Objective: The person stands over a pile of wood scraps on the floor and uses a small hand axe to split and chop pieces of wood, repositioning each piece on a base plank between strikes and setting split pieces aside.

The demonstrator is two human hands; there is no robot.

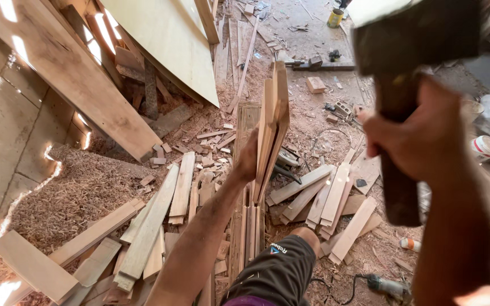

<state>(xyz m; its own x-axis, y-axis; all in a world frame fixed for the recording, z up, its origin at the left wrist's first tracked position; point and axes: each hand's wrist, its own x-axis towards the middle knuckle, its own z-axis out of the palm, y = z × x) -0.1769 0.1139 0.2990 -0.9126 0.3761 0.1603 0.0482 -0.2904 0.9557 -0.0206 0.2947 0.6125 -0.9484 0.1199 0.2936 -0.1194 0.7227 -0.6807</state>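
**Cut off and out of focus**

The hammer [409, 51] head is blurred and clipped by the top edge. The left hand [249, 156] sits mostly hidden behind the upright wooden slats [272, 127]. The right forearm runs off the bottom edge.

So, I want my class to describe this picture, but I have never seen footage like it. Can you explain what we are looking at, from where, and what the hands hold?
There is no machine here: a person works with two bare hands, and the single camera sits on their head, looking down past their own arms and knee. The left hand has its grip on a bundle of thin wooden slats, held upright on end. The right hand is raised close to the camera, gripping the wooden handle of a hammer with a dark, heavy head. Below is a workshop floor covered in sawdust and many short wooden offcuts. Long planks lean at the left, and a power tool with a cord lies at bottom right.
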